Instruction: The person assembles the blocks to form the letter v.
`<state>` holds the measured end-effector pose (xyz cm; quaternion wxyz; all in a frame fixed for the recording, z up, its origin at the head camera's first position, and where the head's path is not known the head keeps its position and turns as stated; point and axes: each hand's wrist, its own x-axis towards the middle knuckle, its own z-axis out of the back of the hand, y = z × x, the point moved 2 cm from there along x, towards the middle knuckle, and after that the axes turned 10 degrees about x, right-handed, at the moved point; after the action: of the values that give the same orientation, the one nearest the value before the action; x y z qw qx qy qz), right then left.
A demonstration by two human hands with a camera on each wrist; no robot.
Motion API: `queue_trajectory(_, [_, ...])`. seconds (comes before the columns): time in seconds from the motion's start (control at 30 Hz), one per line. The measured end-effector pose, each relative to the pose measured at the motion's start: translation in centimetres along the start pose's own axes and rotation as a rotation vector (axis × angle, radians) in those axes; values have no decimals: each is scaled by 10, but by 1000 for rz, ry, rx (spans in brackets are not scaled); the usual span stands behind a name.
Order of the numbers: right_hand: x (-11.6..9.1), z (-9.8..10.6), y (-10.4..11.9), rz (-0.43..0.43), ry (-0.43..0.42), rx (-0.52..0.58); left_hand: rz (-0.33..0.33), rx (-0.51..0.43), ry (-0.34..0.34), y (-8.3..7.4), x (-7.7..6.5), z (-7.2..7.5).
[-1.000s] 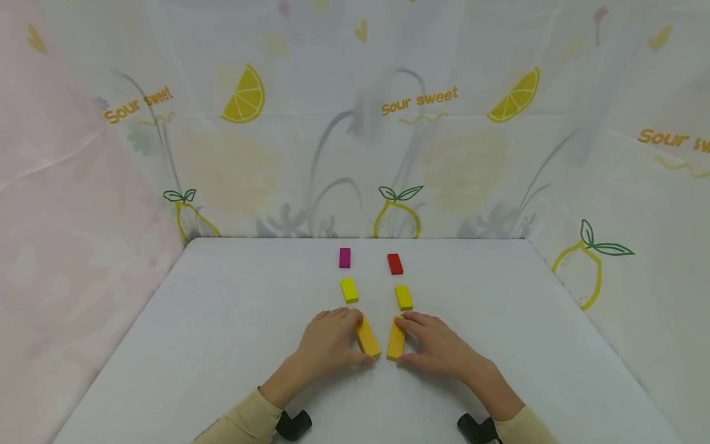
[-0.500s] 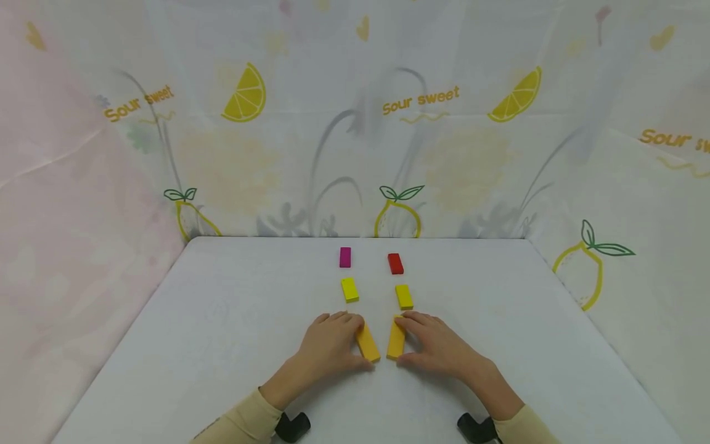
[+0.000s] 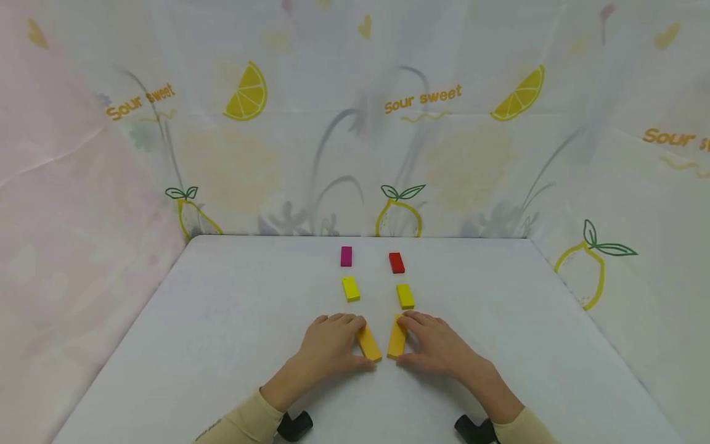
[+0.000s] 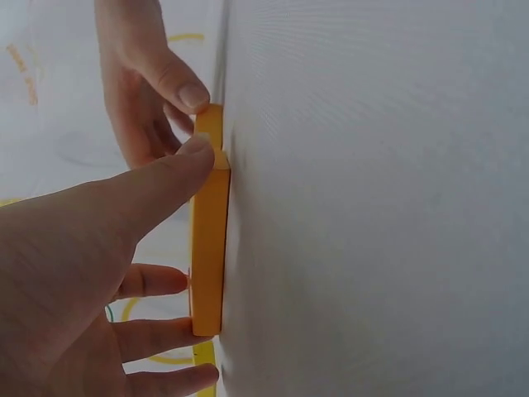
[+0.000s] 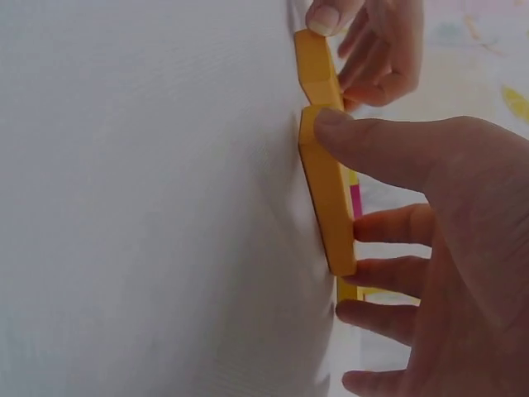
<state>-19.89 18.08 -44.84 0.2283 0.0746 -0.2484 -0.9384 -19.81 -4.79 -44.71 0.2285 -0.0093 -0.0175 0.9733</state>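
Nearest, the left hand (image 3: 331,345) pinched the left orange block (image 3: 370,346) between thumb and fingers, and the right hand (image 3: 440,346) pinched the right orange block (image 3: 396,343) likewise, on the white table (image 3: 222,320). Both blocks looked light, stiff and smooth, probably best taken by their ends. Fingers partly covered the far ends, so exact contact there was hard to tell. Beyond lay the left yellow block (image 3: 351,289) and right yellow block (image 3: 405,296), then the red block (image 3: 396,263) and magenta block (image 3: 346,256).

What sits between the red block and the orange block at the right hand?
In the head view, a yellow block lies between the red block and that orange block.
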Motion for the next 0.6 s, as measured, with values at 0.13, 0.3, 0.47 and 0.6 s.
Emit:
queue_trajectory(0.13, [1,2,5,-20,11,-13,-2,13,-10,0,-1,0])
queue_trajectory(0.3, [2,4,10,-28,1,-47,-7,31,-37,1,-3,1])
queue_trajectory(0.47, [2,4,13,-15,-19,-72,-8,42,-62,0,-4,2])
queue_trajectory(0.6, [3,2,13,-1,-47,-86,-9,43,-60,0,-4,3])
